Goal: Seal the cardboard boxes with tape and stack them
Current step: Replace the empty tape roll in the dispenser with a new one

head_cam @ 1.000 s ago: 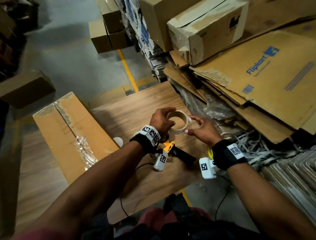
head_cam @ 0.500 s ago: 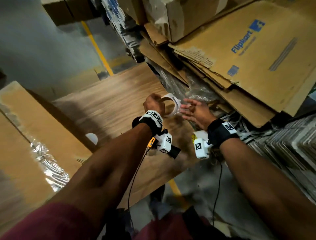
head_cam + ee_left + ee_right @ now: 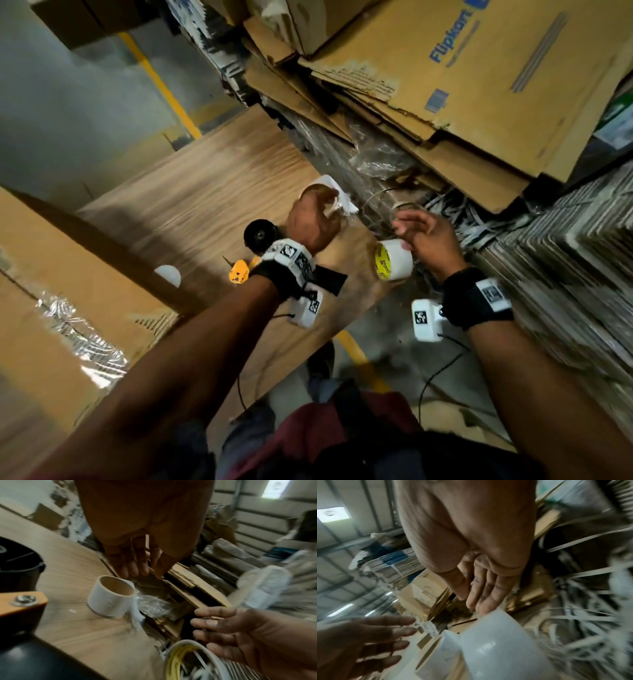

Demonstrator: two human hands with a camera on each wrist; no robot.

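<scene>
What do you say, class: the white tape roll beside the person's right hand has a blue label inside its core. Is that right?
Not quite. The label inside the core is yellow, not blue, as the head view shows. The rest holds: the tape roll is white and sits beside the right hand.

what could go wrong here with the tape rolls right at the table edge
1. The new tape roll is at the table edge, and the right hand has straight fingers, not round it. It may drop into the loose strapping.
2. The empty core also sits at the edge under the open left hand; a nudge may tip it off.
3. The tape dispenser lies under the left wrist and may get knocked.
</scene>
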